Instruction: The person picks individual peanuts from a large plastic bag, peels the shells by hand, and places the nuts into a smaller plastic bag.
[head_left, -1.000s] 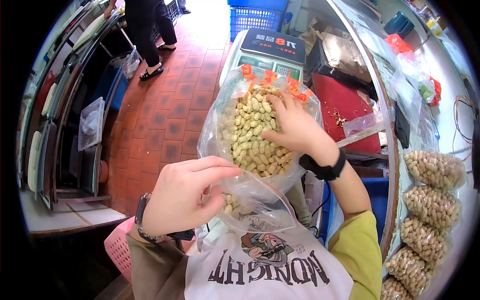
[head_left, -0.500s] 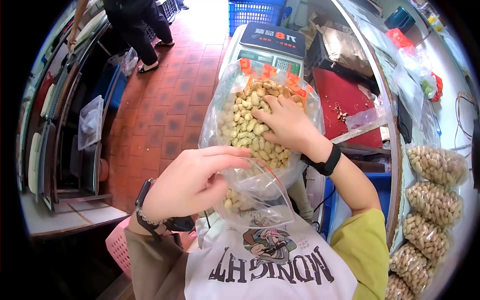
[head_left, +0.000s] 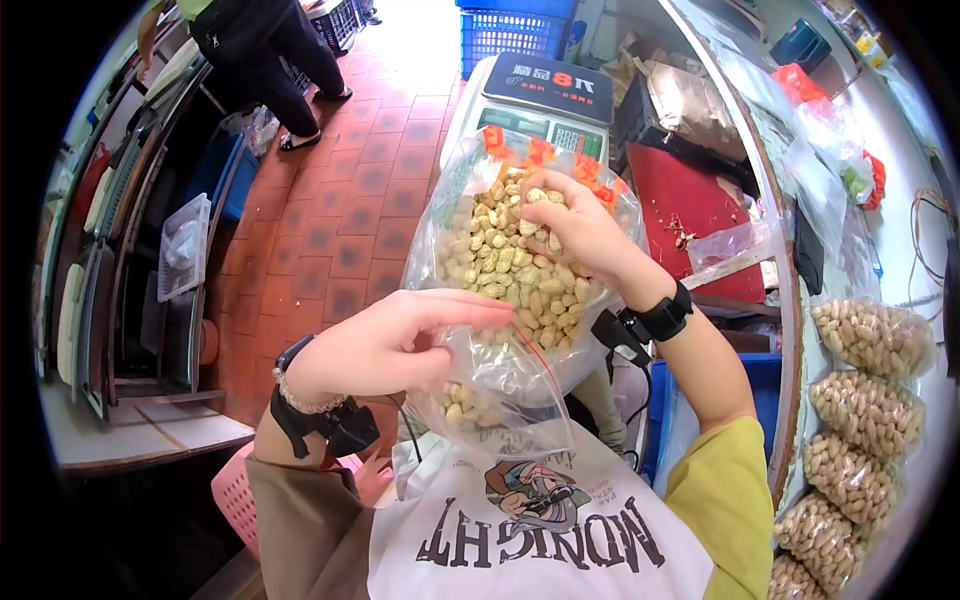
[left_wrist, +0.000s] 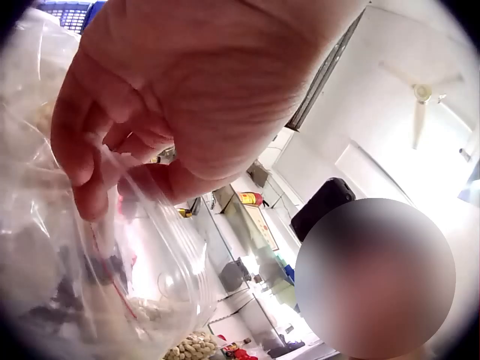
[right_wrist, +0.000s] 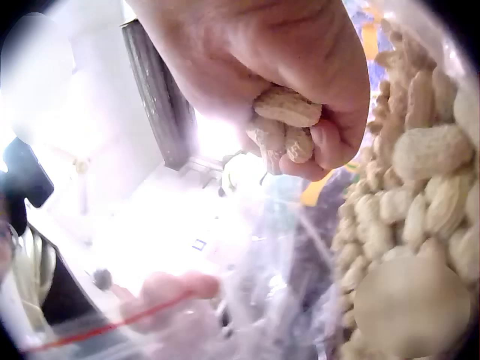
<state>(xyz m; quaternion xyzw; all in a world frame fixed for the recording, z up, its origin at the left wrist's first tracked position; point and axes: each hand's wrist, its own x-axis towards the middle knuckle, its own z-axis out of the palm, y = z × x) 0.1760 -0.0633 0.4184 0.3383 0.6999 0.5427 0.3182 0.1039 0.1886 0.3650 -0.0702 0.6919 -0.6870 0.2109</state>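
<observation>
A large clear plastic bag (head_left: 432, 255) with orange print lies open, full of unshelled peanuts (head_left: 500, 262). Over its upper part, my right hand (head_left: 585, 232) curls around several peanuts. The right wrist view shows those gripped peanuts (right_wrist: 289, 107) poking out between fingers and palm, above the heap (right_wrist: 431, 154). Nearer my body, my left hand (head_left: 385, 342) holds the rim of a small clear zip bag (head_left: 525, 405) with a red seal line. Thumb and fingers pinch its plastic in the left wrist view. Some peanuts (head_left: 462, 408) sit inside this zip bag.
Beyond the large bag stands a scale (head_left: 480, 100). Filled peanut bags (head_left: 865, 410) line the counter at right. A red board (head_left: 690, 220) with scraps lies beside the large bag. At left are a pink basket (head_left: 235, 500) and a rack; a person (head_left: 265, 60) stands behind on the tiles.
My right hand has gone from spread fingers on the peanuts to a curled grip around several, shifting slightly up the heap. My left hand has moved a little right with the zip bag's rim.
</observation>
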